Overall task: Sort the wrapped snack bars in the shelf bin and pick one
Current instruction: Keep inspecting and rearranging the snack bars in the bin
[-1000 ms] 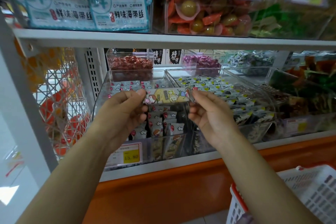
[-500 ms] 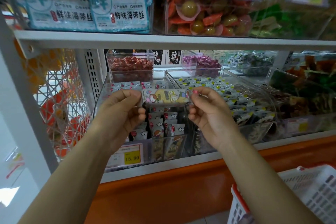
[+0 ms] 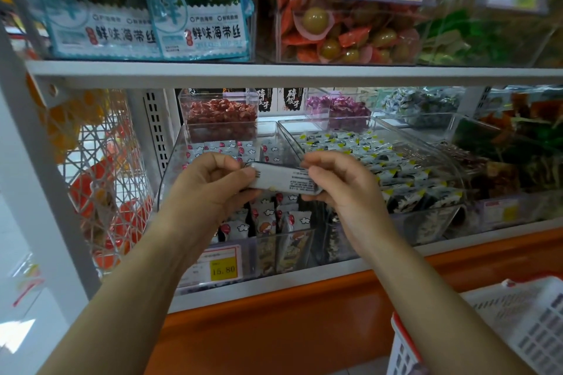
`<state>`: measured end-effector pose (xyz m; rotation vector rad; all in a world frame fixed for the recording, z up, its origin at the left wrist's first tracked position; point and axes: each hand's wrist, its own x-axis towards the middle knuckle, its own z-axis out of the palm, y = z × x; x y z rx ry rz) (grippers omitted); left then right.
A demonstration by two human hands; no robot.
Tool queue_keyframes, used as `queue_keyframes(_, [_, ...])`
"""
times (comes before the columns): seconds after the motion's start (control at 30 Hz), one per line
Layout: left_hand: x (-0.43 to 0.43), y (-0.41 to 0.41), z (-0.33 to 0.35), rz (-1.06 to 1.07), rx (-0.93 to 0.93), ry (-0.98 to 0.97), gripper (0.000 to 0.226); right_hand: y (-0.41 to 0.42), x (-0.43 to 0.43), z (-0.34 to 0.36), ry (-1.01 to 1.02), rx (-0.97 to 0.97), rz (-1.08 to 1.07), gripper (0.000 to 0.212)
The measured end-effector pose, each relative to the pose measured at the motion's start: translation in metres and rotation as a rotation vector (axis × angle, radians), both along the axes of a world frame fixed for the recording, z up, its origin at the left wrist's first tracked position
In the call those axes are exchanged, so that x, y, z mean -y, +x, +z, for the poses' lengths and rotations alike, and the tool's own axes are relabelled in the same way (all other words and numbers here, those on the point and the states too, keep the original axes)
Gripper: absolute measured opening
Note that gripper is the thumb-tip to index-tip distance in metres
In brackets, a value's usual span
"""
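Note:
I hold one wrapped snack bar [image 3: 281, 177] level in front of the clear shelf bin [image 3: 173, 161]. Its white back with small print faces me. My left hand [image 3: 210, 189] pinches its left end, and my right hand [image 3: 341, 186] pinches its right end. The bin behind and below my hands holds several more wrapped bars [image 3: 271, 222], white with red and cloud prints, some upright at the front. My hands hide the middle of the bin.
A second clear bin [image 3: 457, 173] of black-and-yellow wrapped snacks stands to the right. A price tag [image 3: 222, 265] reads 15.80. The upper shelf edge [image 3: 274, 73] runs overhead. A white basket [image 3: 502, 329] sits at lower right, a wire rack [image 3: 100, 192] at left.
The bar has been turned over between my hands: its yellow cartoon front faced me before, and now its white printed back does. Both hands stay on its ends.

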<state>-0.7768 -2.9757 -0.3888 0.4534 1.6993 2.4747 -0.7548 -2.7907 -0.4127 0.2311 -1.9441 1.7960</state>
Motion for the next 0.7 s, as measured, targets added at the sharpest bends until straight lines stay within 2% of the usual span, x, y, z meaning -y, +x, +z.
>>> queue_keyframes(0.07, [0.0,0.001,0.001,0.011,-0.033,-0.012,0.021,0.002,0.001,0.001,0.11,-0.028,-0.023,0.011])
queue_keyframes(0.17, [0.0,0.004,0.003,0.014,-0.09,-0.122,0.029,0.004,0.003,0.003,0.109,-0.047,-0.076,0.008])
queue_keyframes(0.27, [-0.001,0.008,0.003,0.021,-0.184,-0.305,0.031,0.003,0.003,0.003,0.137,-0.057,-0.188,0.022])
queue_keyframes(0.33, [-0.004,0.01,0.003,0.04,-0.192,-0.387,0.024,0.003,0.003,0.002,0.16,-0.072,-0.219,0.026])
queue_keyframes(0.47, [-0.007,0.01,0.004,0.153,-0.19,-0.465,0.003,0.006,0.007,0.004,0.223,-0.109,-0.203,0.021])
queue_keyframes(0.7, [-0.003,0.008,0.004,0.312,-0.307,-0.562,0.019,0.008,0.008,0.004,0.246,-0.135,-0.1,0.02])
